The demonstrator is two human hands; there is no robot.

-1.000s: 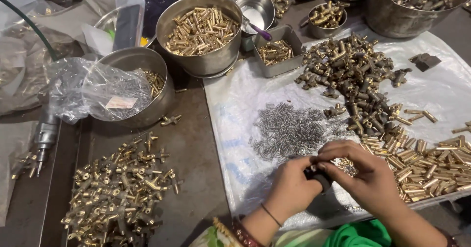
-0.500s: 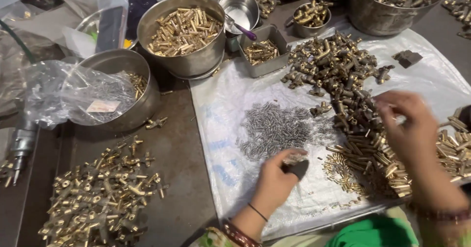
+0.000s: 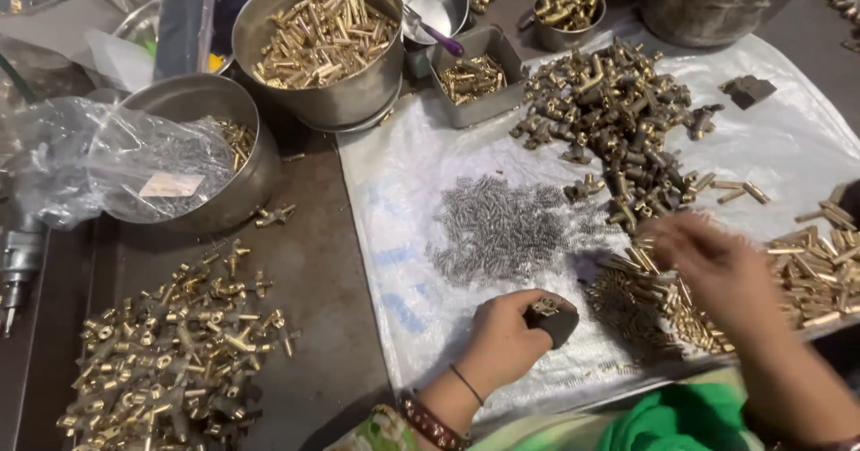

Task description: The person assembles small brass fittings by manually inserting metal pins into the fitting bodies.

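**Brass fittings sorted by hand on a crowded bench**

At the far left a heap of assembled brass T-fittings (image 3: 170,352) lies on the dark table (image 3: 313,263). Above it a steel bowl (image 3: 235,160) holds a clear plastic bag of small grey parts (image 3: 116,160). Just beside it stands a larger steel pot of brass tubes (image 3: 322,39), and next to that a small square tin (image 3: 475,75) with more brass pieces.

A white plastic sheet (image 3: 394,191) covers the middle of the table. On it lies a pile of small steel springs (image 3: 511,227), with a mound of darker brass tee bodies (image 3: 618,111) behind.

The left hand (image 3: 506,343) rests on the sheet near its front edge, fingers curled around a small black block (image 3: 555,321) with a brass part seated on top; a thin bracelet circles the wrist.

The right hand (image 3: 717,267) is blurred over a scatter of short brass pins (image 3: 663,299), just right of the springs. Its fingers appear loosely spread, but I cannot tell whether they grip anything. More brass tubes (image 3: 820,267) lie at the right edge.
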